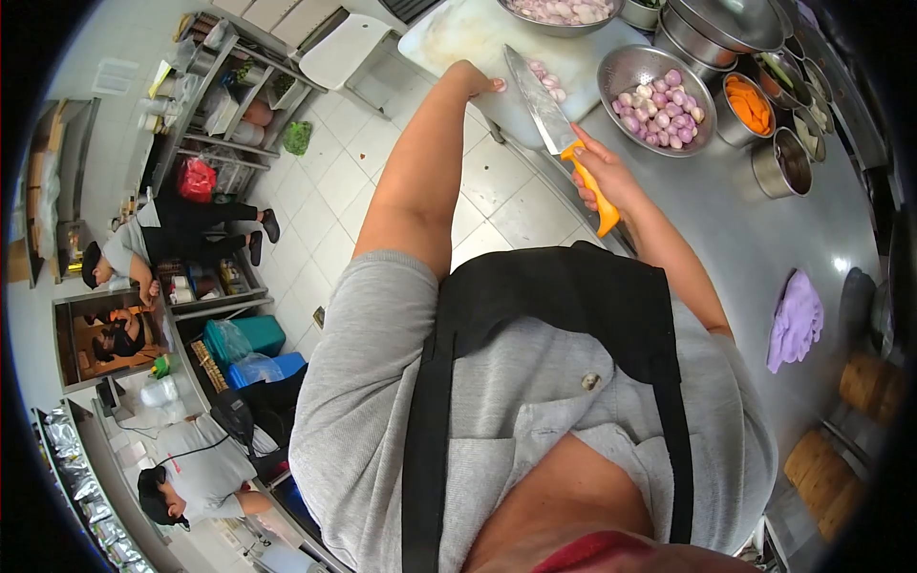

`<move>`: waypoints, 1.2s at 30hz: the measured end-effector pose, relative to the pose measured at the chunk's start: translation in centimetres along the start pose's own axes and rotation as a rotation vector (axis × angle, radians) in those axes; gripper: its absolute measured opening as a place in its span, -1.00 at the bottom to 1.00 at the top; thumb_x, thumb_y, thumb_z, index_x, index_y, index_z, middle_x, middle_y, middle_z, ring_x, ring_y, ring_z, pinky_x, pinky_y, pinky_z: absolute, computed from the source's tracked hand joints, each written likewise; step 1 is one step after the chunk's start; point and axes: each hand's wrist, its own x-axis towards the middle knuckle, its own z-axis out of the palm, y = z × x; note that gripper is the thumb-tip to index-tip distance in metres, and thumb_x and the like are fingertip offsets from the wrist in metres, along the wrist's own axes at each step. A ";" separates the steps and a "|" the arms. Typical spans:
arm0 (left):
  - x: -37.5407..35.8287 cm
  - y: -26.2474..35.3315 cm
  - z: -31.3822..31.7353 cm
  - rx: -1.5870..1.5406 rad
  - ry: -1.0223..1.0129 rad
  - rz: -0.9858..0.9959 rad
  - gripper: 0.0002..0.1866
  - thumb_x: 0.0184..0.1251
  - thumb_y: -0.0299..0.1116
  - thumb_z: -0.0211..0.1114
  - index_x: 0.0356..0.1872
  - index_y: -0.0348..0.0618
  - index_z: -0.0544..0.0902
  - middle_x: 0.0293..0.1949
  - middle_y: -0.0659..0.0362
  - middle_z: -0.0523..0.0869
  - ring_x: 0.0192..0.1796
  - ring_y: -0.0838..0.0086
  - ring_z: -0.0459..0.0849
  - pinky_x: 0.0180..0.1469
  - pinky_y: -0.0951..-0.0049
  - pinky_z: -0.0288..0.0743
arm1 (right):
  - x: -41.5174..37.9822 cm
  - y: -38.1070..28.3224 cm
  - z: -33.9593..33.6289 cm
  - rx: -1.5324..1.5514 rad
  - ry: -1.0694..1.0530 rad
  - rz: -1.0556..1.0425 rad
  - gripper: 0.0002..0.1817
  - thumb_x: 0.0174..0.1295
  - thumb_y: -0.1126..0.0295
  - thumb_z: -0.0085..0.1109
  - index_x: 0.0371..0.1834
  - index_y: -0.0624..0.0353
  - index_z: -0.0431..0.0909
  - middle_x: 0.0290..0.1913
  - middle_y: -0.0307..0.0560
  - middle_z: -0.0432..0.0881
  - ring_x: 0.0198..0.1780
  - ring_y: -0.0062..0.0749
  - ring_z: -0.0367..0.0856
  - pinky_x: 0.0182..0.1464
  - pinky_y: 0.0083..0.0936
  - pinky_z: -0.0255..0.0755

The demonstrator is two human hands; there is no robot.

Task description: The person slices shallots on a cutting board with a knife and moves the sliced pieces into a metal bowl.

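Observation:
My right hand is closed around the orange handle of a large kitchen knife. Its wide blade points up and away over the edge of a white cutting board. At the board, my left hand is bent down with a thumb tip showing; its other fingers are hidden. A few peeled shallots lie on the board beside the blade, close to my left hand. Right of the board, a metal colander holds many whole peeled shallots.
A bowl of sliced shallots stands at the far edge. Metal pots, a container of carrot pieces and a dark-filled pot crowd the right. A purple glove lies on the steel counter. Two co-workers are at left.

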 end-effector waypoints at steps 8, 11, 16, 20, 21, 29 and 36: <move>-3.4 2.9 2.9 0.044 0.427 0.083 -0.64 -0.16 -0.15 0.49 -0.37 -0.17 0.68 -0.27 0.00 0.70 -0.22 0.21 0.68 -0.19 0.38 0.53 | 0.4 0.0 -0.4 -0.071 0.027 -0.006 -0.41 0.38 0.21 -0.11 0.47 -0.27 0.02 -0.52 -0.24 0.38 -0.69 -0.65 0.26 -0.66 -0.67 0.22; -3.5 1.4 3.2 0.009 0.335 0.247 -0.69 -0.07 -0.27 0.45 -0.30 -0.19 0.64 -0.18 0.01 0.68 -0.07 0.23 0.64 -0.08 0.39 0.52 | 0.0 0.2 -0.7 -0.044 0.031 -0.041 -0.40 0.37 0.25 -0.11 0.48 -0.17 0.00 -0.52 -0.22 0.39 -0.68 -0.62 0.28 -0.64 -0.63 0.24; -4.3 1.3 0.9 -0.074 0.202 0.638 -0.81 0.06 -0.54 0.31 -0.26 -0.26 0.59 -0.23 0.07 0.66 -0.19 0.33 0.65 -0.09 0.41 0.51 | 0.4 0.2 -0.9 -0.040 0.013 -0.046 -0.39 0.37 0.24 -0.09 0.48 -0.15 0.00 -0.52 -0.22 0.39 -0.68 -0.62 0.28 -0.64 -0.63 0.24; -1.9 -1.1 1.5 -0.411 0.348 0.520 -0.76 0.02 -0.37 0.43 -0.31 -0.25 0.60 -0.29 -0.02 0.68 -0.26 0.30 0.66 -0.17 0.35 0.52 | 0.4 0.2 -1.1 -0.008 -0.013 -0.043 -0.38 0.37 0.24 -0.09 0.48 -0.16 -0.01 -0.52 -0.22 0.39 -0.68 -0.62 0.28 -0.64 -0.63 0.24; -2.4 -1.0 1.4 -0.398 0.305 0.349 -0.69 -0.01 -0.27 0.47 -0.36 -0.28 0.60 -0.32 0.03 0.67 -0.29 0.36 0.65 -0.24 0.36 0.52 | 0.4 0.3 -1.1 0.009 -0.022 -0.040 -0.38 0.37 0.24 -0.10 0.48 -0.16 -0.01 -0.52 -0.21 0.39 -0.68 -0.62 0.28 -0.64 -0.63 0.24; -1.4 0.1 1.5 -0.074 0.151 0.030 -0.29 -0.32 0.19 0.56 -0.35 -0.34 0.66 -0.32 -0.05 0.72 -0.26 0.24 0.69 -0.14 0.34 0.52 | 0.8 0.7 -0.7 0.019 -0.042 0.005 -0.38 0.37 0.22 -0.10 0.48 -0.21 -0.02 -0.50 -0.21 0.39 -0.68 -0.61 0.29 -0.64 -0.61 0.24; 0.5 0.5 0.7 0.102 0.017 0.017 -0.23 -0.28 0.28 0.49 -0.38 -0.39 0.68 -0.38 -0.05 0.71 -0.32 0.25 0.69 -0.20 0.37 0.53 | 1.0 0.4 -0.2 -0.014 -0.029 -0.005 -0.39 0.37 0.22 -0.11 0.48 -0.19 -0.02 -0.51 -0.21 0.38 -0.68 -0.60 0.28 -0.64 -0.60 0.23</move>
